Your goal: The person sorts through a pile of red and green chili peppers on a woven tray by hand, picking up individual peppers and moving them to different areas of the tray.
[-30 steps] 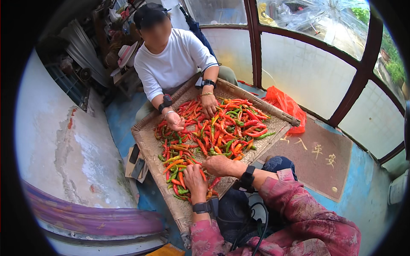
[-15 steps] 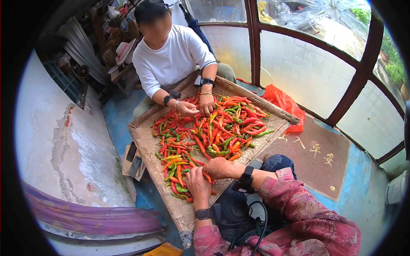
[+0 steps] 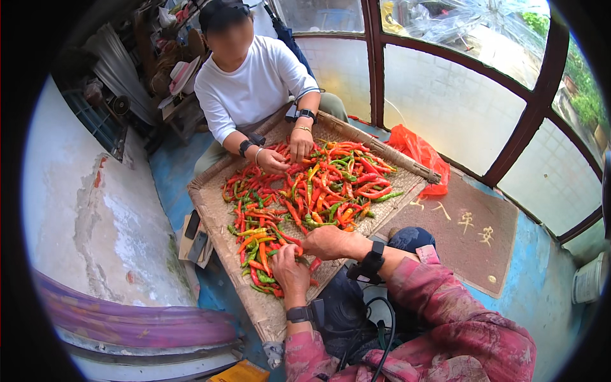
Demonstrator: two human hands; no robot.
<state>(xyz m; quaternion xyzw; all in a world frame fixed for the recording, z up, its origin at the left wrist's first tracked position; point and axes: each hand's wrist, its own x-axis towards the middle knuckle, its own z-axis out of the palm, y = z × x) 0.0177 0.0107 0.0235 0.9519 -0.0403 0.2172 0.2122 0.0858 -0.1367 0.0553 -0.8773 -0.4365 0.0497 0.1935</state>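
Observation:
Red, orange, yellow and green chili peppers (image 3: 331, 184) lie heaped over a woven tray (image 3: 254, 312) in front of me. At the tray's near side my left hand (image 3: 291, 275) is closed, a red chili pepper at its bent fingers. Just to its right, my right hand (image 3: 332, 243) points inward over the peppers, its fingers closed and partly hidden, so what they hold does not show. The two hands are close together. Across the tray, another person's hands (image 3: 286, 153) are among the peppers.
That person, in a white shirt (image 3: 258, 83), sits at the far side. A red plastic bag (image 3: 417, 156) and a brown mat (image 3: 468, 235) are on the right. Dark flat devices (image 3: 196, 235) rest left of the tray. A white bucket (image 3: 589, 280) stands far right.
My right hand has shifted slightly forward and right, and my left fingers have spread a little from their earlier place. The other person's hands have moved slightly left among the peppers.

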